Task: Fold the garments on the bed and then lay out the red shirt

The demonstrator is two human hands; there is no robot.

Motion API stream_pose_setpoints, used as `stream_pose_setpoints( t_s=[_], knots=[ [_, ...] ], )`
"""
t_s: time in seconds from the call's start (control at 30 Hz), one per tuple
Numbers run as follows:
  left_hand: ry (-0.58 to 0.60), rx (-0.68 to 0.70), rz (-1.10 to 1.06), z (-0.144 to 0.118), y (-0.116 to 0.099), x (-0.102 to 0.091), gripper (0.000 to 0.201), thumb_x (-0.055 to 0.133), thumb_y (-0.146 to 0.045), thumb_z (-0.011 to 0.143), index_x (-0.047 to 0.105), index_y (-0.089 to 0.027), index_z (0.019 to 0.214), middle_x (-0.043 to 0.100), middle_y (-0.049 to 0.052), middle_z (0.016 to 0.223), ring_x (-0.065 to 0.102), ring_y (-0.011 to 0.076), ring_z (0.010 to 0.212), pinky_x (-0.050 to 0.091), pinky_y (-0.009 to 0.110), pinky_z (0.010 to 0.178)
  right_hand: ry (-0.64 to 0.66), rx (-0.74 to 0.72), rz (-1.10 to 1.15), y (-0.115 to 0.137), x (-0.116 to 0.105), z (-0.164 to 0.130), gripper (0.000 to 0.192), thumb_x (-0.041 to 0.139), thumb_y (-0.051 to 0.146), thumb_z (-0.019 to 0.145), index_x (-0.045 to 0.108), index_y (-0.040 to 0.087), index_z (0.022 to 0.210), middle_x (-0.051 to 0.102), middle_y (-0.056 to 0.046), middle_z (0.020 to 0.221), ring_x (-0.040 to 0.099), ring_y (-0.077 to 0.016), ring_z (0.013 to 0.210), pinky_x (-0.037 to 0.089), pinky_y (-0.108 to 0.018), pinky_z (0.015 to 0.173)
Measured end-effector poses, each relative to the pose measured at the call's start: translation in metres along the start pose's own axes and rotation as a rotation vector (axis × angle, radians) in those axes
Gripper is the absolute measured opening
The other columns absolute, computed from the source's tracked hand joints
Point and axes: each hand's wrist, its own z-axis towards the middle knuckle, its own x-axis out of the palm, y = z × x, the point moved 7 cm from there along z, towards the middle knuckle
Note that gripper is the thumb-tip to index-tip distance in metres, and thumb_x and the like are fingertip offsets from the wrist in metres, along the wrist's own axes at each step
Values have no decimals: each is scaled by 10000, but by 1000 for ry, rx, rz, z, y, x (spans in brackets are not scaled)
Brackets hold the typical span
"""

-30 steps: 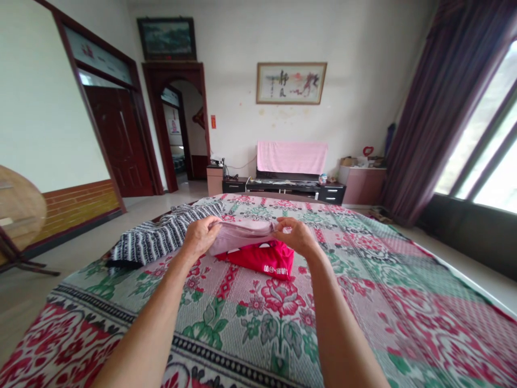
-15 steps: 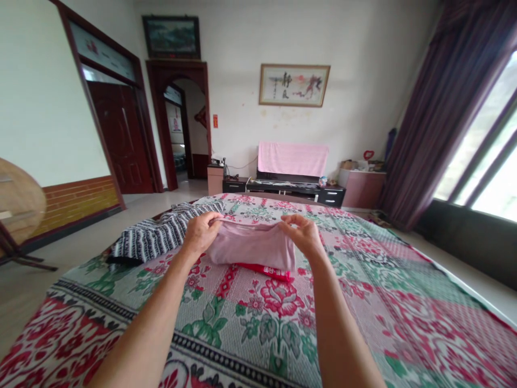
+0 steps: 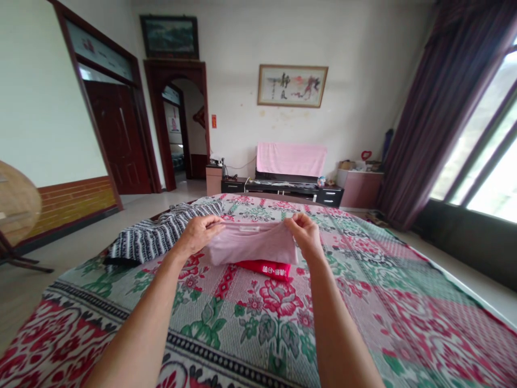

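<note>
A pale pink shirt hangs between my two hands, its neckline pulled wide with a small white label at the back of the collar. My left hand pinches the left end of the neckline. At the right end my right hand is closed on the fabric in the same way. Partly hidden under the shirt lies a red item with white lettering; its kind I cannot make out. All of this is over a flowered blanket in red, green and white.
A black-and-white patterned garment lies crumpled on the blanket at the left. Beyond the far edge stand a low black cabinet and a screen under a pink cloth. A round wooden tabletop is at far left, a dark curtain at right.
The shirt's neckline is stretched a little wider and tilted, so the white collar label now shows. My right hand has shifted slightly outward, and more of the red item's lettering is visible.
</note>
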Motion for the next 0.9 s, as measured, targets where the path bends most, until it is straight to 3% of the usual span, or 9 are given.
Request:
stream_pose_setpoints(
  t_s=[0.2, 0.27, 0.3, 0.47, 0.57, 0.63, 0.73, 0.8, 0.9],
  knots=[
    [489, -106, -98, -17, 1, 21, 447, 684, -448, 645, 727, -189, 1007, 723, 1, 858, 641, 186, 762, 461, 232, 659, -4, -81, -381, -13, -1, 5, 245, 559, 444, 723, 518, 204, 693, 523, 25, 589, 462, -133, 576, 344, -257, 561],
    [529, -102, -56, -17, 3, 24, 420, 659, -432, 663, 730, -191, 1000, 723, 1, 835, 639, 183, 749, 456, 231, 648, 42, -83, -398, -11, 4, 4, 247, 521, 450, 750, 500, 207, 709, 518, 26, 584, 456, -131, 564, 337, -252, 543],
    [470, -85, -15, -14, 4, 22, 396, 633, -428, 686, 734, -188, 984, 724, 4, 830, 638, 181, 749, 452, 232, 654, 75, -96, -404, -8, 6, 2, 246, 515, 447, 757, 500, 205, 712, 520, 24, 586, 456, -129, 565, 340, -250, 542],
    [-73, -46, 194, 5, 0, -5, 375, 496, -416, 796, 734, -192, 980, 740, 38, 860, 648, 192, 800, 439, 250, 713, 367, -145, -443, 7, 23, -13, 259, 579, 428, 742, 617, 178, 801, 622, -10, 695, 528, -137, 657, 403, -256, 617],
    [-151, -22, 232, 7, -10, -7, 364, 482, -405, 807, 736, -208, 977, 746, 43, 863, 654, 203, 807, 437, 258, 718, 572, -149, -453, 7, 33, -27, 259, 628, 386, 710, 682, 193, 874, 674, -10, 764, 565, -143, 704, 420, -255, 647],
    [-150, 23, 245, 10, -20, -7, 357, 472, -396, 813, 741, -215, 964, 748, 49, 868, 658, 208, 812, 439, 264, 721, 639, -175, -501, 9, 36, -30, 178, 603, 342, 719, 703, 203, 767, 660, 9, 687, 551, -135, 653, 404, -251, 619],
    [-82, 104, 302, 23, -38, -11, 328, 481, -385, 806, 755, -229, 897, 747, 52, 819, 659, 213, 775, 441, 267, 696, 547, -251, -629, 33, 34, -12, 200, 547, 279, 723, 672, 201, 587, 591, 17, 548, 496, -126, 559, 351, -253, 560],
    [-47, 129, 372, 40, -55, -22, 288, 509, -377, 791, 759, -240, 832, 738, 50, 750, 657, 213, 741, 437, 260, 665, 414, -344, -686, 67, 30, 10, 198, 541, 255, 713, 663, 197, 568, 585, 8, 556, 496, -134, 577, 337, -259, 568],
    [-175, 142, 446, 70, -93, -61, 270, 524, -373, 800, 754, -235, 830, 739, 63, 775, 665, 220, 793, 435, 256, 671, 196, -476, -581, 133, 22, 43, 179, 549, 280, 720, 694, 192, 664, 598, 1, 611, 517, -146, 636, 341, -258, 593]
  ],
)
